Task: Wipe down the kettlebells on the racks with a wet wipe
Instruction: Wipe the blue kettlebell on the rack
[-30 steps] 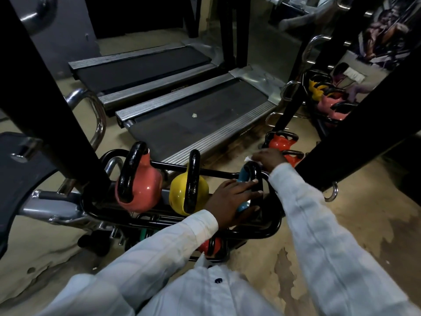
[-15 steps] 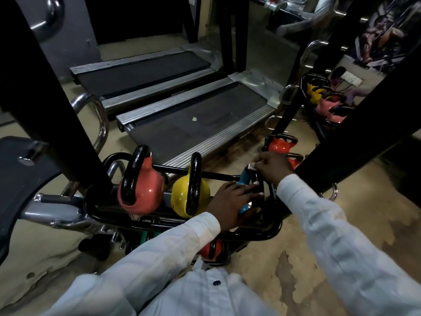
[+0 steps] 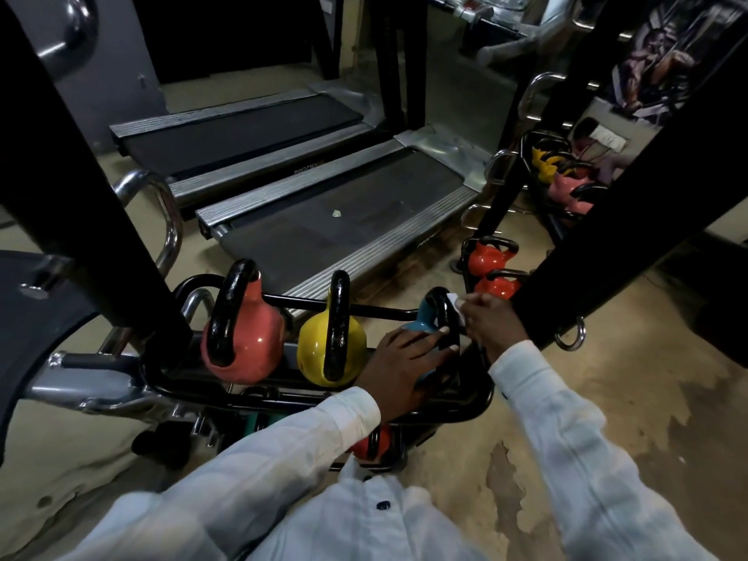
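A black rack carries three kettlebells on its top tier: a salmon one, a yellow one and a blue one at the right end. My left hand lies over the blue kettlebell's body with fingers spread toward its black handle. My right hand holds a white wet wipe against the top of that handle. A red kettlebell sits on the lower tier, mostly hidden by my sleeve.
Two treadmills lie beyond the rack. Two red-orange kettlebells stand on a small rack at the right, next to a black post. A mirror reflects more kettlebells. A black machine frame stands at the left.
My right hand has slid with the wipe from the far side of the blue kettlebell's handle toward me along its top. The left hand has stayed on the kettlebell's body.
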`<state>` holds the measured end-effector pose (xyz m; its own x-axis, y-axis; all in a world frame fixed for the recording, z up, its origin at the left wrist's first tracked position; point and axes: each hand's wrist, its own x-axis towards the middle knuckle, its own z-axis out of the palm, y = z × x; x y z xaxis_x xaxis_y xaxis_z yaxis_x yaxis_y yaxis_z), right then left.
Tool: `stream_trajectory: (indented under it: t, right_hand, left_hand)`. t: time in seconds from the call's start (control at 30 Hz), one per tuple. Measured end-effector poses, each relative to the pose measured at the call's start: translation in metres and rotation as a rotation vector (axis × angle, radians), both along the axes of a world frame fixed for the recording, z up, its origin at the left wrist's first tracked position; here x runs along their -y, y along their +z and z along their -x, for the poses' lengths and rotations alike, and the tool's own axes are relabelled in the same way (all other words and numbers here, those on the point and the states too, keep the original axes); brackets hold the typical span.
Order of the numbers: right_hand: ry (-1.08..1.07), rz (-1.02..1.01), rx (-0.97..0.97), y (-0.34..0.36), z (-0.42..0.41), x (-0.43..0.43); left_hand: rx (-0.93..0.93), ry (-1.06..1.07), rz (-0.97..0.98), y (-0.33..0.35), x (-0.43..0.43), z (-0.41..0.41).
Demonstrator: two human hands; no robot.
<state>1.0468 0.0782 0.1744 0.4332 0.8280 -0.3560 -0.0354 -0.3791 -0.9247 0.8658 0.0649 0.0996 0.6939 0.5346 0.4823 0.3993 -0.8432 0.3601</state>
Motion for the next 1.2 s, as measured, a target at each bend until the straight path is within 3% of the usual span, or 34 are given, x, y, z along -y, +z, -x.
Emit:
stream_trajectory:
  t: [0.17, 0.3, 0.37, 0.47, 0.6, 0.7, 0.77, 0.9, 1.0, 1.07, 1.2]
  right_hand:
    - [0.391, 0.085, 0.923, 0.014, 0.008, -0.056]
    - [0.836, 0.450, 1.572, 0.023, 0.036, -0.082]
    - [0.958, 0.539, 1.773, 0.027, 0.048, -0.082]
    - [1.019, 0.542, 1.877, 0.036, 0.054, -0.074]
    - [0.909, 0.384, 1.697, 0.043, 0.040, -0.053]
    - [0.613, 0.074, 1.304, 0.034, 0.013, -0.026]
    - [0.414, -0.006, 0.990, 0.025, 0.005, -0.010]
    - [0.077, -0.001, 0.513, -0.003, 0.005, 0.000]
    - [-0.088, 0.052, -0.131, -0.018, 0.006, -0.002]
    - [-0.098, 0.115, -0.440, -0.020, 0.009, 0.003]
    - [-0.134, 0.123, -0.526, -0.023, 0.019, 0.021]
  left_hand:
    - [-0.062, -0.014, -0.035, -0.002, 0.006, 0.003]
    - [-0.108, -0.011, -0.049, 0.002, 0.004, 0.004]
    - [-0.125, -0.006, -0.047, 0.005, 0.002, 0.003]
    - [-0.132, 0.004, -0.044, 0.005, 0.001, 0.003]
    - [-0.139, 0.014, -0.038, 0.003, 0.001, 0.003]
    - [-0.146, -0.007, -0.029, 0.004, 0.003, 0.003]
    - [-0.149, -0.006, -0.021, 0.005, 0.003, 0.003]
    - [-0.104, -0.016, 0.005, 0.003, 0.003, 0.003]
    - [-0.046, -0.009, -0.023, 0.004, 0.005, 0.003]
    - [-0.012, -0.007, -0.036, 0.005, 0.006, 0.002]
    - [-0.002, 0.012, -0.081, -0.002, 0.007, 0.004]
